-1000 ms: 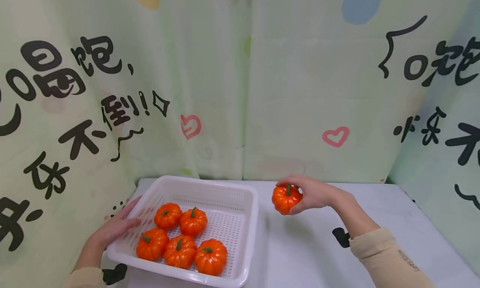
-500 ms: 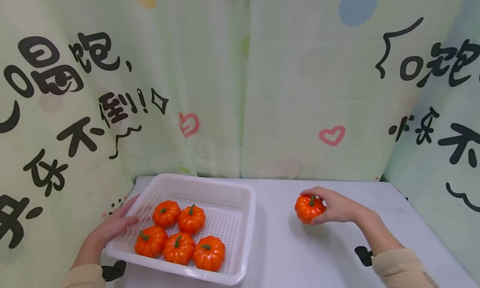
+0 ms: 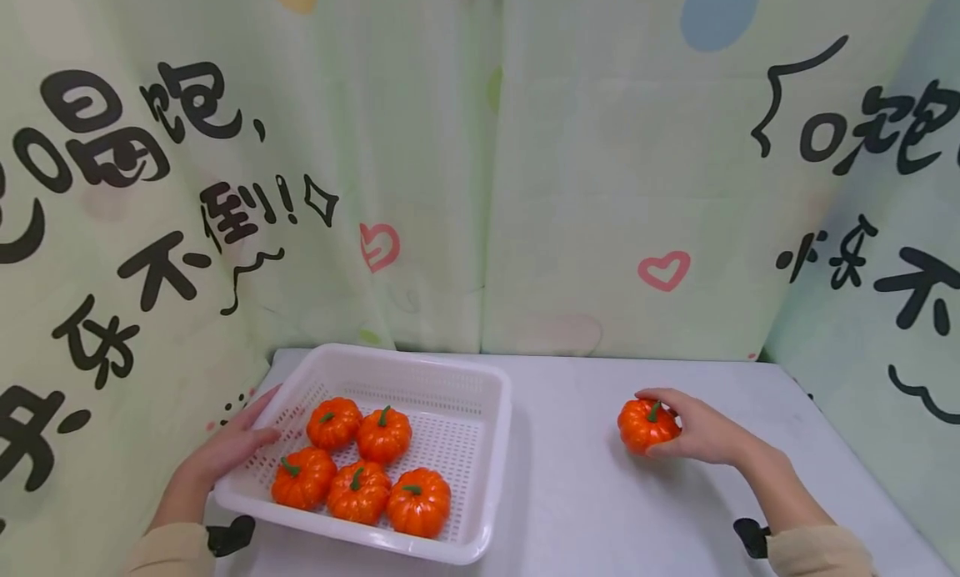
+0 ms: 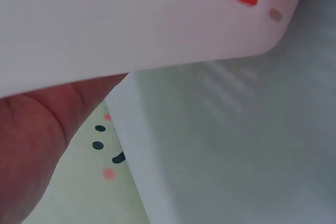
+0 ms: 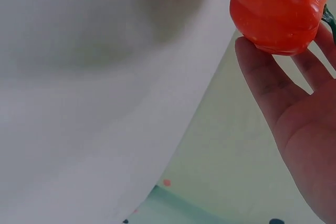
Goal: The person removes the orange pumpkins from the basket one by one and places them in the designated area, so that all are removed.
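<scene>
My right hand (image 3: 708,429) grips a small shiny orange toy pumpkin (image 3: 643,427) with a green stem, low over the right part of the table. In the right wrist view the fingers and thumb curl round the pumpkin (image 5: 275,14), whose shadow falls on the white surface. At the left, my left hand (image 3: 228,454) holds the side rim of a white plastic basket (image 3: 498,460), thumb over the edge. The left wrist view shows its fingers partly hidden behind the basket wall (image 4: 110,30). Several matching pumpkins (image 3: 360,492) lie inside, mostly along the near and left part.
A white table (image 3: 570,494) carries the basket, which sits slightly angled near its left edge. Pale green curtains (image 3: 570,185) with black lettering and pink hearts enclose the back and both sides. Black wrist straps (image 3: 231,535) show at the sleeves.
My right hand has carried its pumpkin away from the basket, to the right and lower toward the tabletop. The left hand, the basket and the pumpkins inside have stayed put.
</scene>
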A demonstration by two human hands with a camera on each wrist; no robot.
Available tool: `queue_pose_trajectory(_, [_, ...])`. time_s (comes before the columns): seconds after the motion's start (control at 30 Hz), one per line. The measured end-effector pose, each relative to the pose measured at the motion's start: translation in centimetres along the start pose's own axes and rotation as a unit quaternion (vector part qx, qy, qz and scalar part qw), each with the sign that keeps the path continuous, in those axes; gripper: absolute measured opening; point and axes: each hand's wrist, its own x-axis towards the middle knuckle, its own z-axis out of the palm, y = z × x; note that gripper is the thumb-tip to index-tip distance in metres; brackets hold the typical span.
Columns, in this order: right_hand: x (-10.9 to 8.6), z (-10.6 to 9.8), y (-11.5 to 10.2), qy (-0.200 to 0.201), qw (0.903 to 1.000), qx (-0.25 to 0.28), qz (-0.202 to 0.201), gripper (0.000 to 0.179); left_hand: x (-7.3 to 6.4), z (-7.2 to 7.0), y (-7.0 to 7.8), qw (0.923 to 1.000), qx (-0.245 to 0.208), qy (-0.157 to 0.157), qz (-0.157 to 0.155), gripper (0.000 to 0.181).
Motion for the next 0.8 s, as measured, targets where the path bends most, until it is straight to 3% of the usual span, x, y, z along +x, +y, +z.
queue_pose_trajectory(0.53, [-0.9,0.3,3.1,0.022,0.9981,-0.023,0.053,0.081,0.1,0.0,-0.1,1.0,-0.004,0.002,0.004,0.077])
queue_pose_trajectory(0.8, [-0.7,0.7,3.3,0.015,0.9976,-0.005,0.067,0.083,0.3,0.2,0.0,1.0,0.0,0.008,0.002,0.076])
